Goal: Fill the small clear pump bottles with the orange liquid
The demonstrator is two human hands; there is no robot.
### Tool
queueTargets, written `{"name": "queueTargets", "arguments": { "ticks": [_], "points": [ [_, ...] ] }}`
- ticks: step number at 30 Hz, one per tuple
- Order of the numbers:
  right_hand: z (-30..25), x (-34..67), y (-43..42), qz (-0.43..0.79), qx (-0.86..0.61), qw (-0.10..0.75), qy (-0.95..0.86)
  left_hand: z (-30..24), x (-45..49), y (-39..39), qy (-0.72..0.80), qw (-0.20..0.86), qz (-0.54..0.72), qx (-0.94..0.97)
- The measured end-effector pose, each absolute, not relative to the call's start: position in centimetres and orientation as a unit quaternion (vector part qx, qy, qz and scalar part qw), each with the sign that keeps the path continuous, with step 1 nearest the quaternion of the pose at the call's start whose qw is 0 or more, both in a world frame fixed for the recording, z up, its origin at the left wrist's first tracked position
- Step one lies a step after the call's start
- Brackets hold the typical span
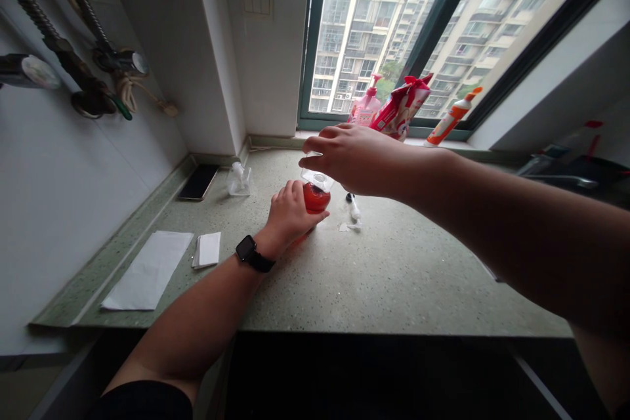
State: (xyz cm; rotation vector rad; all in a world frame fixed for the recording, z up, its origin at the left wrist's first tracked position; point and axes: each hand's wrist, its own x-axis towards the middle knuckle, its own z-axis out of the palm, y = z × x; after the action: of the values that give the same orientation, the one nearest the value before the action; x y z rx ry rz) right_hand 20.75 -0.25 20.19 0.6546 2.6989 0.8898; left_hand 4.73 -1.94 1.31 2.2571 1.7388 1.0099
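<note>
My left hand (290, 211) wraps round a container of red liquid (316, 199) that stands on the counter. Above it, my right hand (347, 152) curls its fingers over a clear, square-edged plastic bottle (319, 180) with a round opening showing. The clear bottle sits close over the red container's top; whether they touch is hard to tell. Right of the container lies a white pump head (355, 213), with a small black piece (350, 197) at its far end. A small clear container with a white nozzle (239, 178) stands farther left on the counter.
On the left of the speckled green counter (394, 275) are a phone (198, 182), a white sheet (150, 269) and a small paper stack (207, 250). A pink pump bottle (365, 108), a red-and-white bag (402, 105) and an orange bottle (450, 119) stand by the window.
</note>
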Motion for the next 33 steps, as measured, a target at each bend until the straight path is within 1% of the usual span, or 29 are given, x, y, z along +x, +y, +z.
{"name": "queueTargets", "arguments": {
  "ticks": [8,14,21,27,33],
  "points": [
    [20.2,20.7,-0.2,0.307,0.220,0.112,0.919,1.3,4.7,-2.0,0.568,0.053,0.339,0.748],
    [20.1,20.9,-0.1,0.314,0.205,0.093,0.922,1.4,4.7,-1.9,0.572,0.056,0.333,0.748],
    [20.0,21.4,0.4,0.298,0.210,0.085,0.927,1.4,4.7,-2.0,0.570,0.056,0.332,0.749],
    [20.3,21.3,0.6,0.269,0.240,0.103,0.927,1.4,4.7,-2.0,0.569,0.057,0.338,0.748],
    [19.7,21.3,1.2,0.258,0.219,0.060,0.939,1.4,4.7,-1.9,0.573,0.064,0.331,0.747]
  ]
}}
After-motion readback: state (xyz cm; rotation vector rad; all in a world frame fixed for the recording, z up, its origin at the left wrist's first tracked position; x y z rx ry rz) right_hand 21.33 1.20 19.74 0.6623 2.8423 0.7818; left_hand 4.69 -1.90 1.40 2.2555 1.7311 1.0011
